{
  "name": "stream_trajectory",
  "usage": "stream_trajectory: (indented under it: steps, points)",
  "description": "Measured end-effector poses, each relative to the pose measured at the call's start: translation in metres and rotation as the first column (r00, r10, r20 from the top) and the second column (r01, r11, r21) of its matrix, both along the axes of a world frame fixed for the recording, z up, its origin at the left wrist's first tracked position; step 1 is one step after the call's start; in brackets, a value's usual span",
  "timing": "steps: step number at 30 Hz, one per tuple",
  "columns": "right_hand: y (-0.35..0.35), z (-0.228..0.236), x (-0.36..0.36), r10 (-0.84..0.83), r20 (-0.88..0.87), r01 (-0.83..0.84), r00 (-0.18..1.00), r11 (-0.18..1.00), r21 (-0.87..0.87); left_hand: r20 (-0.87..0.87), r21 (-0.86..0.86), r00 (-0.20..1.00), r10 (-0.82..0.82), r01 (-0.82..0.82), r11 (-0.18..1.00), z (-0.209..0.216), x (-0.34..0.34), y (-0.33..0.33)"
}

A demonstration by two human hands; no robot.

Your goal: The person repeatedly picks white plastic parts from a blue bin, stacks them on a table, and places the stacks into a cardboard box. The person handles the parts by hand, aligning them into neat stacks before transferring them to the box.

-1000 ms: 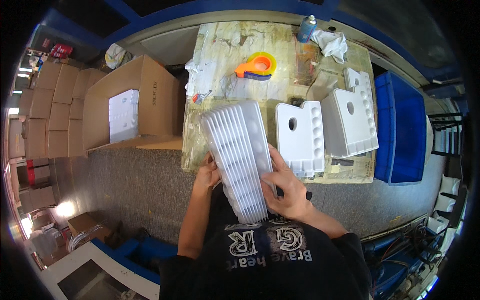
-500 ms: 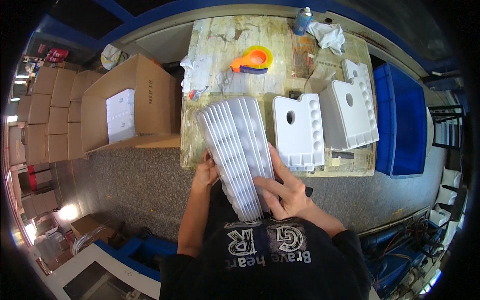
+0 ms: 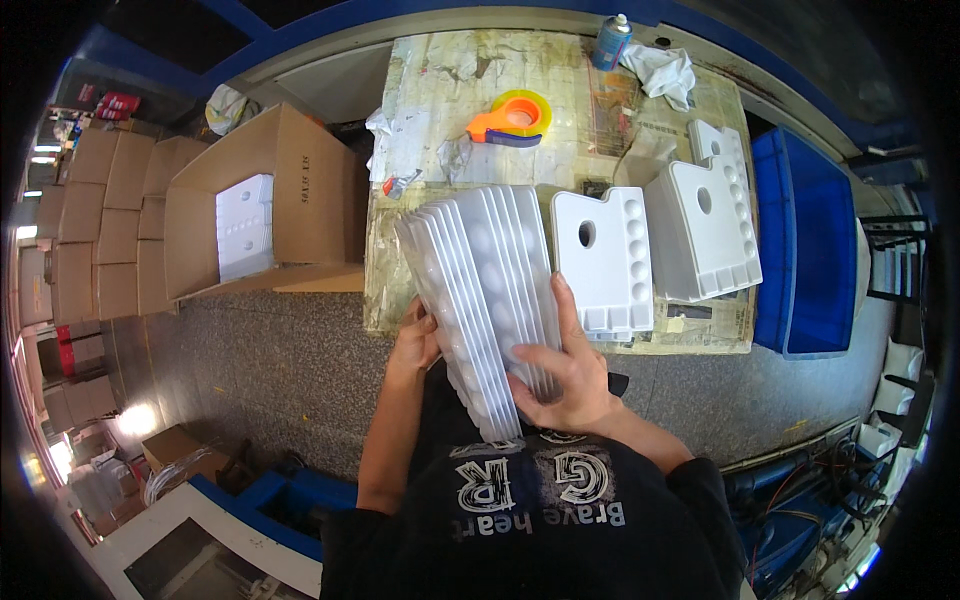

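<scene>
Between my hands, in front of my body, a stack of white plastic paint palettes [image 3: 470, 300] stands on edge, fanned out so that a wider gap splits it into two groups. My left hand [image 3: 415, 340] is closed on the stack's left side, its fingers partly hidden behind the palettes. On the right side, my right hand [image 3: 572, 370] grips the right-hand group, one finger stretched along the outer palette and another lying across the edges. Just beyond it, a shorter pile of palettes [image 3: 600, 260] lies on the paper-covered table [image 3: 420, 130], with a taller pile [image 3: 715, 240] to its right.
An orange tape dispenser [image 3: 515, 118] lies on the table, with a spray can [image 3: 611, 42] and a white rag [image 3: 662, 75] at the back. Left stands an open carton [image 3: 320, 200] holding palettes, beside stacked cartons [image 3: 100, 210]. A blue bin [image 3: 800, 250] stands right.
The gap in the held stack has shifted left, leaving more palettes in the right-hand group. My right hand's fingers have moved along the edges; my left hand has stayed nearly in place.
</scene>
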State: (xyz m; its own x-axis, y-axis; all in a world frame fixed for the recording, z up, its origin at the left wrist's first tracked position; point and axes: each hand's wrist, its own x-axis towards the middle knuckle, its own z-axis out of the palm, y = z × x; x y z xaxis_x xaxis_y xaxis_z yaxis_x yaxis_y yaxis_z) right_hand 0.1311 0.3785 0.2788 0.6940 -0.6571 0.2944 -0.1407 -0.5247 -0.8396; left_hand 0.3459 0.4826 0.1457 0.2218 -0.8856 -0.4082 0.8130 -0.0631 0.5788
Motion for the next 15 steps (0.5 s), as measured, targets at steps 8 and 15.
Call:
stream_trajectory:
  steps: [8, 15]
  points:
    - [-0.004, -0.005, -0.003, 0.084, -0.042, -0.089, 0.996, 0.982, -0.168, -0.031, 0.005, 0.999, 0.023, -0.022, 1.000, -0.004, -0.002, -0.002]
    - [-0.009, 0.000, -0.003, 0.140, 0.003, -0.139, 0.990, 0.986, -0.096, -0.001, -0.033, 1.000, 0.000, 0.000, 0.999, -0.005, -0.002, -0.004]
